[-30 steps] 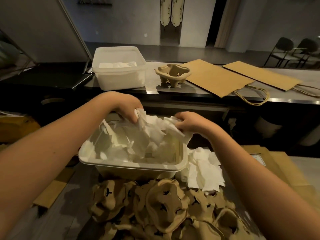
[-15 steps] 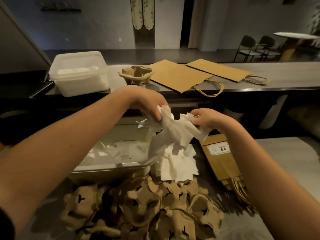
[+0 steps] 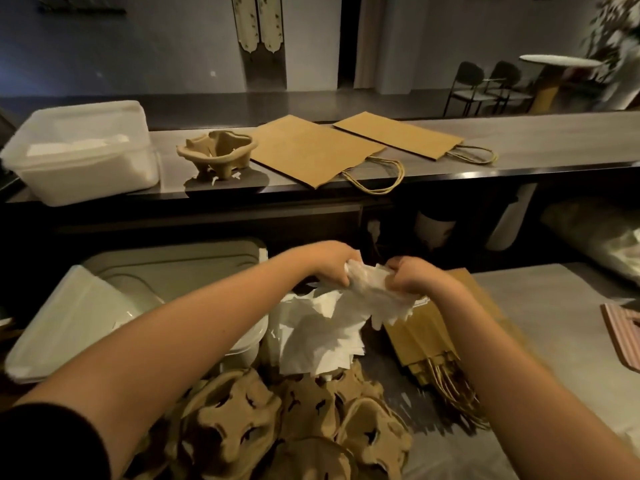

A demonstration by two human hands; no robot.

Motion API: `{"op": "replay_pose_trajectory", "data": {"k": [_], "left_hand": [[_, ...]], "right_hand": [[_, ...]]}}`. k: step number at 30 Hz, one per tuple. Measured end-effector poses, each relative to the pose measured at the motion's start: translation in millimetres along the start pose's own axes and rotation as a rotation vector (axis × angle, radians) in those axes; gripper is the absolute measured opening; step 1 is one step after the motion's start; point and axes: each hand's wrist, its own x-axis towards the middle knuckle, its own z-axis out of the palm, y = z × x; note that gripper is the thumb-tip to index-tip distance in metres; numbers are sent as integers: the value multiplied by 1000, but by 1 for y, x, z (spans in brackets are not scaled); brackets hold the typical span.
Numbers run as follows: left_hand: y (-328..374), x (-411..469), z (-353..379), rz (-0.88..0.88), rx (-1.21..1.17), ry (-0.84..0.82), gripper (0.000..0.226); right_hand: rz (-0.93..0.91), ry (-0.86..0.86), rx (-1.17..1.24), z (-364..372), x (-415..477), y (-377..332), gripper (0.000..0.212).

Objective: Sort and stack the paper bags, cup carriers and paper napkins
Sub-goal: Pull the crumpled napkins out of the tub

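Note:
My left hand (image 3: 330,261) and my right hand (image 3: 414,277) both grip one bunch of white paper napkins (image 3: 372,289), held just above a loose napkin pile (image 3: 318,337) on the near table. To the left stands a near-side plastic tub (image 3: 79,313). Brown cup carriers (image 3: 277,424) lie heaped at the front. A stack of brown paper bags (image 3: 426,337) lies under my right forearm. On the far counter sit a lidless white tub with napkins (image 3: 83,154), one cup carrier (image 3: 216,154) and two flat paper bags (image 3: 311,150) (image 3: 401,135).
The far counter (image 3: 554,140) runs across the view, bare at its right end. A pink striped item (image 3: 621,336) lies at the table's right edge. Chairs (image 3: 485,84) and a round table (image 3: 557,64) stand in the background.
Both hands have carried the bunch of napkins out of the near tub, rightward and down, to just over the loose pile beside it. The view has swung to the right.

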Motion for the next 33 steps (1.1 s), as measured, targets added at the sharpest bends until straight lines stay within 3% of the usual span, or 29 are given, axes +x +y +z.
{"op": "replay_pose_trajectory", "data": {"k": [7, 14, 23, 27, 30, 33], "left_hand": [[-28, 16, 57, -100, 126, -212, 54], [-37, 16, 91, -184, 164, -231, 51], [-30, 20, 64, -147, 189, -263, 68], [-29, 14, 46, -183, 210, -226, 63], [-33, 10, 39, -237, 227, -162, 58], [-39, 8, 42, -327, 260, -126, 55]], "right_hand": [[-100, -282, -83, 61, 24, 1, 34], [-148, -331, -203, 95, 35, 2, 37], [-98, -243, -220, 82, 42, 1, 33], [-56, -125, -145, 73, 46, -1, 29], [-109, -11, -198, 70, 45, -3, 29], [-190, -5, -158, 75, 42, -1, 29]]}}
